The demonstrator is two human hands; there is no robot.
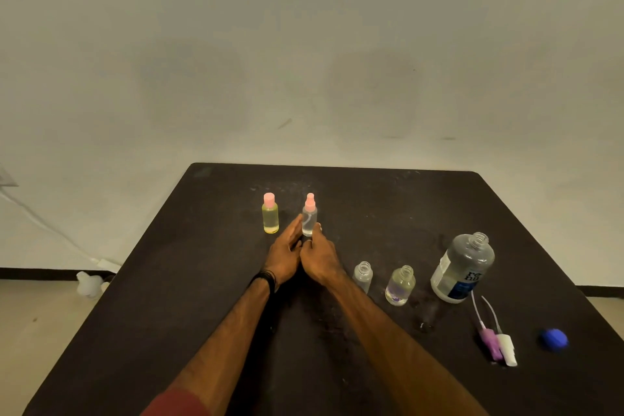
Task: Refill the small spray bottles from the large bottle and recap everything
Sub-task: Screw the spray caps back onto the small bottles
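Note:
A clear spray bottle (309, 218) with a pink sprayer stands on the black table (388, 199), far centre. My left hand (285, 255) lies with straight fingers against its left side. My right hand (319, 258) curls at its base, thumb on the right side. A yellow-filled bottle (270, 217) with a pink cap stands just left of it. Two uncapped small bottles (363, 275) (400, 284) stand to the right of my right forearm. The large bottle (463, 267) stands uncapped further right. A purple sprayer (489, 341), a white sprayer (508, 349) and a blue cap (553, 339) lie near the right front.
A pale wall rises behind the table. To the left, a white cable and a white object (89, 284) lie on the floor. The table's right edge runs close to the blue cap.

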